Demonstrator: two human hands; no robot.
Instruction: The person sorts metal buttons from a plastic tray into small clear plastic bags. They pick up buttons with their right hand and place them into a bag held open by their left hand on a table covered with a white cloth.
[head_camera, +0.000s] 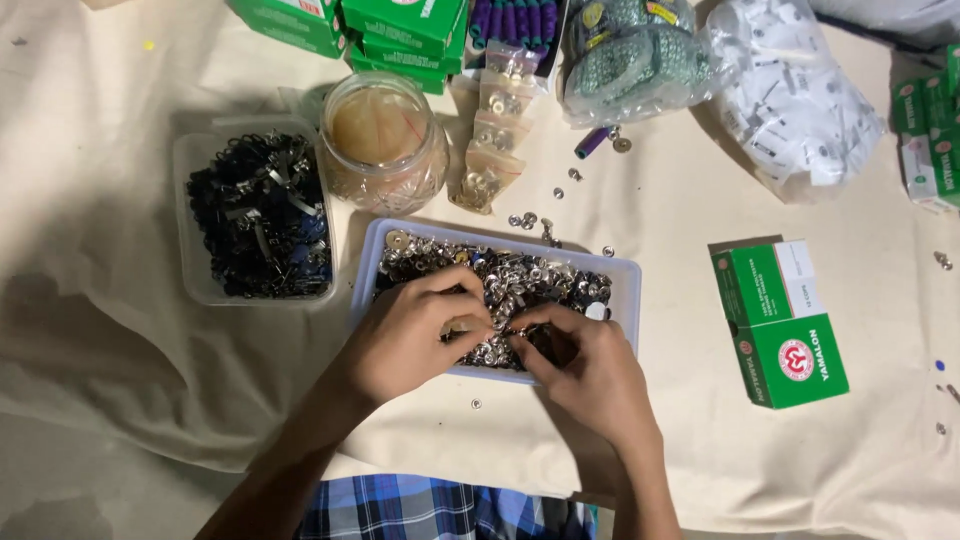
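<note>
While both hands work inside a shallow pale tray (625, 275) of small metal snaps (520, 275), the view looks straight down on a cloth-covered table (700, 430). The left hand (410, 335) curls over the heap, thumb and forefinger pinched on a silver piece. The right hand (590, 370) meets it fingertip to fingertip, also pinching something small; whether it is one snap or two halves cannot be told. The tray is full, so sorting looks far from finished. A few loose snaps (530, 220) lie on the cloth just beyond it. To the left sits a clear tub (190, 200) of dark clips, with a glass jar (385, 145) behind. Green boxes (785, 325) lie to the right, well apart from the tray.
</note>
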